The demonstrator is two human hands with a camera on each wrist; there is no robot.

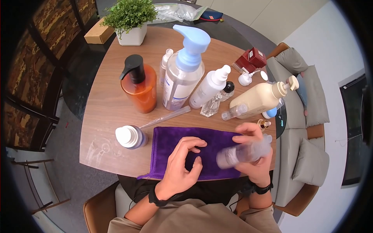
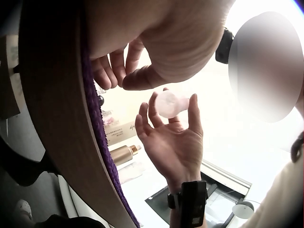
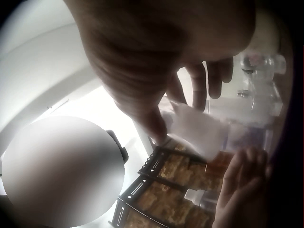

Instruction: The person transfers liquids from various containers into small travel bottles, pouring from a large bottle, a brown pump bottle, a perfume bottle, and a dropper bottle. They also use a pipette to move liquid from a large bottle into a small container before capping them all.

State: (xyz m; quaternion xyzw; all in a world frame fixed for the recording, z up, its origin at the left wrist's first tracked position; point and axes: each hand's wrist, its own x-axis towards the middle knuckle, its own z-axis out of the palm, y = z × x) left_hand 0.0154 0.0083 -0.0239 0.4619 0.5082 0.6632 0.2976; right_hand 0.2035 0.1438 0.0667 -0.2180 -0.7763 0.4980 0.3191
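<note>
A small clear bottle, blurred, is held by my right hand between thumb and fingers, over the right part of a purple cloth. In the left wrist view the bottle shows end-on between thumb and fingers of the right hand. My left hand hovers at the cloth's left half, fingers loosely bent, holding nothing. In the right wrist view the bottle lies in the right hand's grip, with the left hand apart from it.
Behind the cloth stand an orange bottle, a large blue-pump bottle, a white bottle and a cream pump bottle. A white-capped bottle and a clear stick are left. A potted plant stands at the back.
</note>
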